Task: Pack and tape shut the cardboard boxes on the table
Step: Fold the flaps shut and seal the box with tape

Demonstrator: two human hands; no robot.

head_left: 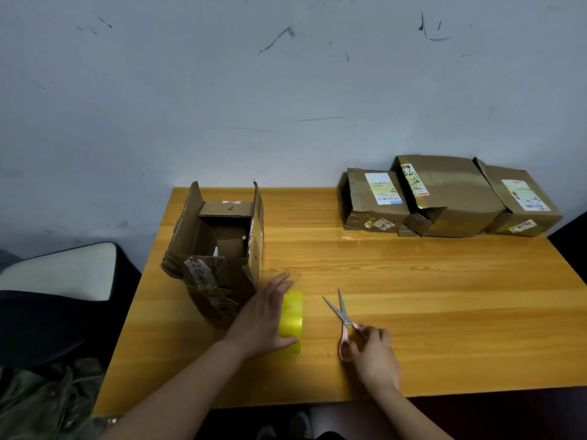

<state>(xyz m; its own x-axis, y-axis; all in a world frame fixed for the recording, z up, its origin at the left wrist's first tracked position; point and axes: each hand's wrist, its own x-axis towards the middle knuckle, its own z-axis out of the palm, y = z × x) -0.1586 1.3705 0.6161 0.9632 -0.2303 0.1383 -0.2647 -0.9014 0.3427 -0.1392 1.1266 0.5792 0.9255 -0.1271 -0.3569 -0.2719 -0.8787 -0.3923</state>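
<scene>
An open cardboard box (pixel 219 249) stands at the table's left with its flaps up; something small and white shows inside it. Just right of its near corner stands a yellow tape roll (pixel 292 322). My left hand (pixel 265 315) lies over the roll's left side with straight fingers, the thumb under the roll's near end. My right hand (pixel 370 350) grips the pink handles of a pair of scissors (pixel 340 309), whose blades are spread and point away from me, resting on the table.
Three taped cardboard boxes (pixel 444 198) with shipping labels sit in a row at the table's far right, against the wall. The wooden table (pixel 444 296) stretches between them and my hands. A dark chair with a white cushion (pixel 60 271) stands at the left.
</scene>
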